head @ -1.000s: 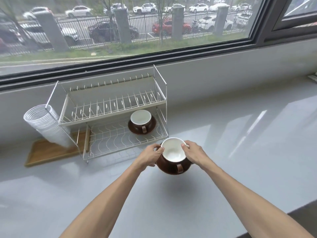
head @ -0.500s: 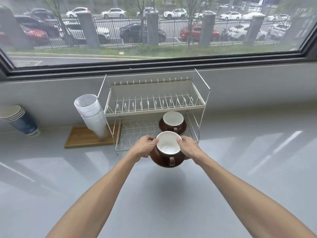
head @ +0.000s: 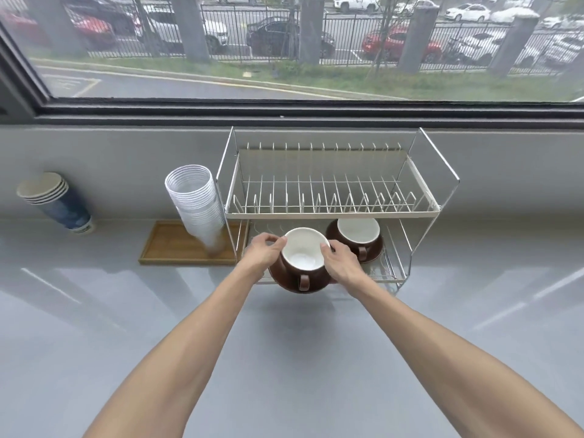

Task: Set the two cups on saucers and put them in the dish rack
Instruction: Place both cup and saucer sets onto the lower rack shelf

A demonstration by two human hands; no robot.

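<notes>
While both hands' (head: 264,251) (head: 339,263) grips clamp the cup (head: 304,259), its saucer (head: 286,281) seemingly overhangs the rack's (head: 328,213) front edge.

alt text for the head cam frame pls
Both hands, left hand and right hand, hold a brown cup on its saucer at the front edge of the dish rack, whose lower shelf already holds a second cup and saucer.

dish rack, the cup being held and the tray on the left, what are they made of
Dish rack: thin shiny metal wire, likely chromed or stainless steel. Held cup: glossy glazed ceramic by its sheen, brown outside, white inside. Tray: matte light-brown wood or bamboo.
</notes>
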